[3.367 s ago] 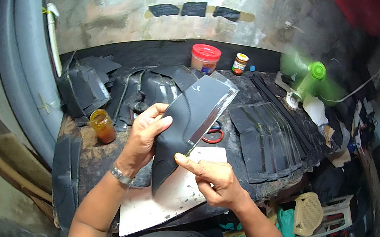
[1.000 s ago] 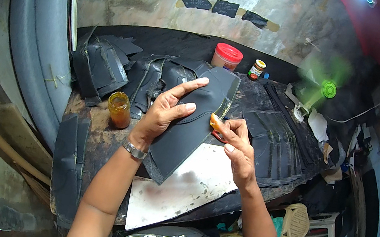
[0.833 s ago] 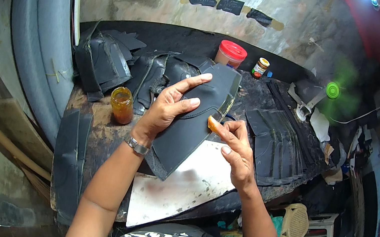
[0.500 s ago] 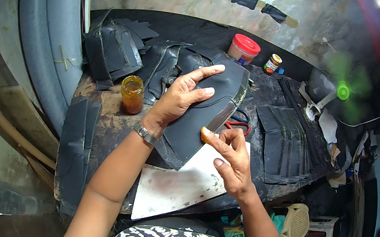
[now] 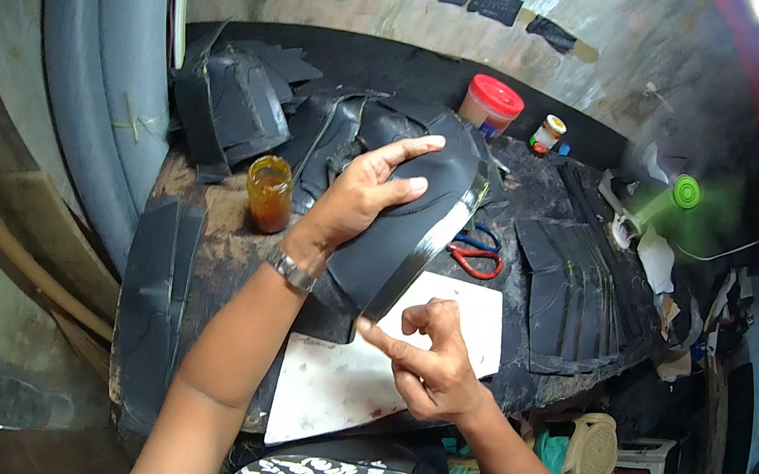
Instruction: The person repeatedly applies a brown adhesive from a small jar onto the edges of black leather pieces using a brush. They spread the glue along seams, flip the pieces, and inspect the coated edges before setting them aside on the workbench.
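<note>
My left hand (image 5: 361, 195) lies flat, fingers spread, on a curved sheet of black rubber (image 5: 423, 219) that looks cut from an inner tube. The sheet sits at the middle of the worktop (image 5: 218, 229), its lower long edge showing a pale grey cut face over a white flat board (image 5: 344, 383) at the near edge. My right hand (image 5: 428, 362) grasps nothing: the fingers are loosely curled and the forefinger points at the bottom end of that cut edge, just touching or nearly so; I cannot tell which.

Left of the sheet stands a small glass jar of amber liquid (image 5: 269, 192). Red-handled scissors (image 5: 475, 254) lie just right of the sheet, a row of overlapping black rubber strips (image 5: 573, 292) beyond them. At the far edge are a tub with a red lid (image 5: 490, 106) and a small jar (image 5: 547, 133). More rubber offcuts (image 5: 230, 104) are heaped at the far left corner.

As I judge it, the step is checking or smoothing the cut edge. To do it well I would keep the left palm pressing firmly so the springy sheet cannot curl, and run the right fingertip along the whole edge slowly, feeling for nicks, with the edge supported on the board.
</note>
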Demonstrator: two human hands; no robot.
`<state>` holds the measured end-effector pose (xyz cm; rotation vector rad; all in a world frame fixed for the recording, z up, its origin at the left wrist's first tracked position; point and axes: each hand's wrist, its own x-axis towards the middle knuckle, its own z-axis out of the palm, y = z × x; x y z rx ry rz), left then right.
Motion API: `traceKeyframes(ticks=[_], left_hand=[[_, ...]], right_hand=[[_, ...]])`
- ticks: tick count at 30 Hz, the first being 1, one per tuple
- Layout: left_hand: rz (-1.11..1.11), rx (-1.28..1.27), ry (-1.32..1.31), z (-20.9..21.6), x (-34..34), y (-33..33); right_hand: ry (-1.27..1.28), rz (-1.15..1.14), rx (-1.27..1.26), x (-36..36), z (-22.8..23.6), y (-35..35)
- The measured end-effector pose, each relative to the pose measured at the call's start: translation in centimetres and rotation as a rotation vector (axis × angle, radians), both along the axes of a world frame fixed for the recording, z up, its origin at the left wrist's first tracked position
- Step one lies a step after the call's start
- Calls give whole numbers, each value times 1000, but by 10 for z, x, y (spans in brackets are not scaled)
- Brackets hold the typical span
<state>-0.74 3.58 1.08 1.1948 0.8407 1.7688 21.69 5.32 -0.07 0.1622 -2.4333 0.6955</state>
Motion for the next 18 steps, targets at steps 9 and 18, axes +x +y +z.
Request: traceKeyframes(ticks=[9, 18], left_hand=[[-15, 60, 105, 11, 3, -10], [-10, 94, 156, 11, 4, -13]], right_hand=[[161, -280, -426, 0, 47, 46], [123, -357, -301, -14, 36, 52]])
